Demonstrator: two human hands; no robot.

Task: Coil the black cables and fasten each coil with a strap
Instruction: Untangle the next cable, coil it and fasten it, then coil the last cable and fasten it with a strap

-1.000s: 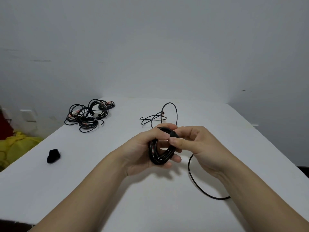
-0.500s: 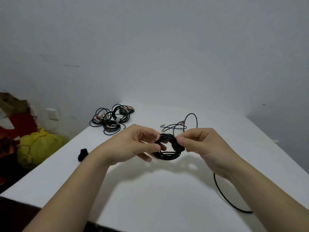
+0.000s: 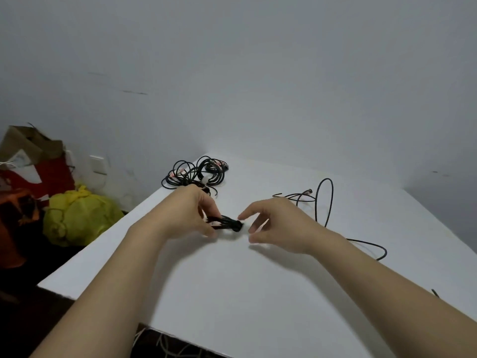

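The left hand (image 3: pixel 191 214) fingers grip the seemingly strapped coil (image 3: pixel 227 223), right hand (image 3: pixel 281 226) fingers spread loose beside it; a cable (image 3: pixel 332 195) beyond lies uncoiled

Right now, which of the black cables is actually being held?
The tight coil gripped by the left hand; the far pile and loose cable lie unheld.

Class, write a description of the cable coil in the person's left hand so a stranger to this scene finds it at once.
Start at the white table; over its middle the left hand grips a small black coil. Unlike the loose cable sprawled to the right and the heap of coils at the far left corner, it is tightly bundled and the only one held.
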